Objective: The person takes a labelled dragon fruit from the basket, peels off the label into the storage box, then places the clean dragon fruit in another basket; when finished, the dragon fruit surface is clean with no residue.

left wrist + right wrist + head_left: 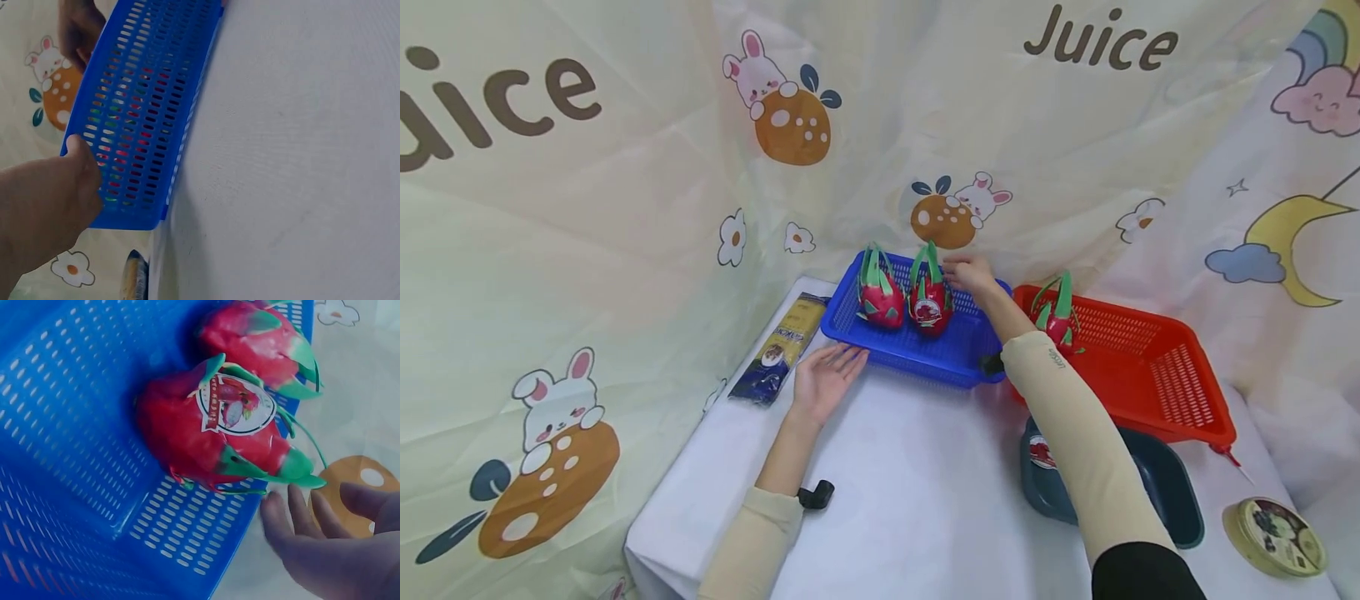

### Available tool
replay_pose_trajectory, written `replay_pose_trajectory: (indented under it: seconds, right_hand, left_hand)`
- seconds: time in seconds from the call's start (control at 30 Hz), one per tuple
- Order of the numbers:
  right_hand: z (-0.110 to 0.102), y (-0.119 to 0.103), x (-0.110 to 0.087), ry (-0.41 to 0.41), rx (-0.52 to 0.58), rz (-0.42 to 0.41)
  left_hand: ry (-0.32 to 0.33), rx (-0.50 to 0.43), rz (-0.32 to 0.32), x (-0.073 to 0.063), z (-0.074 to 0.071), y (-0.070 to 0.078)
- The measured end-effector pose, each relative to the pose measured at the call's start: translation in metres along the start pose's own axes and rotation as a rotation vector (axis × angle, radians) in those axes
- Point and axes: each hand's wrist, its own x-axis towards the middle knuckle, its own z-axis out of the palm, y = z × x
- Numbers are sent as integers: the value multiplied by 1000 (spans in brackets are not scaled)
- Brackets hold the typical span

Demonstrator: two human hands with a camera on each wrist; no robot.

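Two red dragon fruits with green leaves stand side by side in a blue plastic basket: a left one and a right one with a round label on its front. My right hand is beside the right fruit's leaf tips at the basket's back edge. In the right wrist view, the right hand has its fingers spread and holds nothing. My left hand, palm up and fingers extended, is at the basket's front left rim. The left wrist view shows the left hand's thumb by the rim.
A red basket with another dragon fruit stands to the right. In front of it lies a dark teal tray with a label, partly behind my right sleeve. A round tin sits far right; a yellow-and-blue packet lies left.
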Motion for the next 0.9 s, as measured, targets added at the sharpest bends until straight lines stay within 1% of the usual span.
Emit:
replay_pose_trajectory:
  seconds: [0.13, 0.27, 0.43, 0.63, 0.8, 0.9]
  right_hand:
    - [0, -1, 3, -65, 1, 9]
    - [1, 0, 5, -86, 31, 32]
    - [9, 1, 6, -48, 20, 39]
    - [18, 6, -5, 23, 13, 3]
    - [16, 6, -13, 54, 33, 29]
    - [10, 1, -23, 57, 74, 29]
  left_hand:
    - [-20, -27, -11, 0, -2, -2]
    - [-43, -60, -21, 2, -3, -4]
    - [-40, -79, -13, 2, -3, -4]
    - [-39, -102, -7, 1, -3, -4]
    - [-41, -118, -9, -1, -4, -5]
    - [-47, -118, -13, -1, -3, -5]
